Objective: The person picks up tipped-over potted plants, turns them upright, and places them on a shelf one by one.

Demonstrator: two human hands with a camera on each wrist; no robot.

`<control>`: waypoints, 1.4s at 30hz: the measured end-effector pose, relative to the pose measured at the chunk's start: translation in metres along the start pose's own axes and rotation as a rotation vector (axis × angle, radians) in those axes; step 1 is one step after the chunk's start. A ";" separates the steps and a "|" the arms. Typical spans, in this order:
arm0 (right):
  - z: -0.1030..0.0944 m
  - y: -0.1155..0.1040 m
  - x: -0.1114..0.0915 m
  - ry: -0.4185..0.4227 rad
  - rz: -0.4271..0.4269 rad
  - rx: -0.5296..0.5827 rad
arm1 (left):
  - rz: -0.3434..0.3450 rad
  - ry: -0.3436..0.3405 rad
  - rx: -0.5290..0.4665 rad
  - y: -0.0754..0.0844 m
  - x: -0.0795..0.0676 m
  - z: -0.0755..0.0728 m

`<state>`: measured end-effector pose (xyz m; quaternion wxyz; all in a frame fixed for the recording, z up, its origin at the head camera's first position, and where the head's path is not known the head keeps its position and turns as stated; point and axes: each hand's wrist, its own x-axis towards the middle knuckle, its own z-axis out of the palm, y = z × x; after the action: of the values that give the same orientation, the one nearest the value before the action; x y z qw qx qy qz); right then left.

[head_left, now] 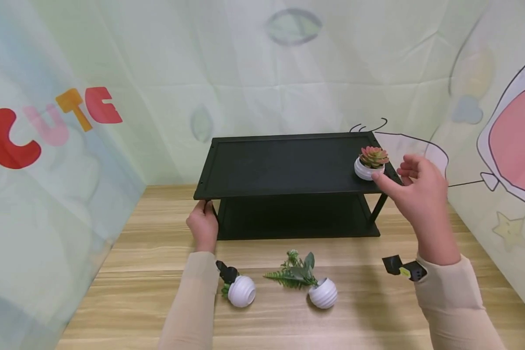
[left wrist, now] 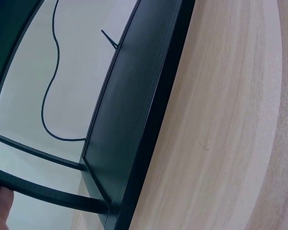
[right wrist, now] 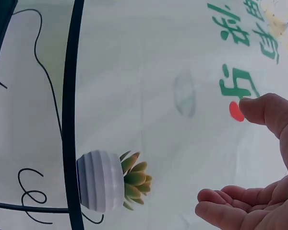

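Note:
A black two-tier shelf (head_left: pixel 284 165) stands on the wooden table. My left hand (head_left: pixel 203 226) grips its front left leg just under the top board; in the left wrist view only fingertips (left wrist: pixel 1 199) show, against that leg. On the right end of the top board sits a small white ribbed pot (head_left: pixel 367 169) holding a pink-green succulent (head_left: pixel 374 156), upright. My right hand (head_left: pixel 420 192) is beside this pot, thumb and fingers spread apart. A gap between the hand and the succulent (right wrist: pixel 136 179) shows in the right wrist view, and nothing is in that hand.
Two white pots lie tipped over in front of the shelf. One pot (head_left: pixel 242 291) is by my left forearm, its plant partly hidden; another pot (head_left: pixel 323 293) has leafy green stems (head_left: pixel 295 272) pointing left. A printed cloth (head_left: pixel 280 87) hangs behind and at both sides.

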<state>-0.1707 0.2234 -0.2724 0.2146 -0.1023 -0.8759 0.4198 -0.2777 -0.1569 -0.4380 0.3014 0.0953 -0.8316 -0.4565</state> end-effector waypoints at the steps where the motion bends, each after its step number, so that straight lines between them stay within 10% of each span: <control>1: 0.000 0.000 -0.003 -0.002 -0.006 -0.006 | -0.003 -0.002 0.000 0.000 0.000 0.000; 42: 0.063 0.039 -0.094 -0.357 0.076 0.041 | 0.012 0.007 0.008 -0.001 0.000 0.002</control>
<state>-0.1166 0.1713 -0.3650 0.0420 -0.0549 -0.8869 0.4568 -0.2785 -0.1557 -0.4396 0.3069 0.0931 -0.8329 -0.4509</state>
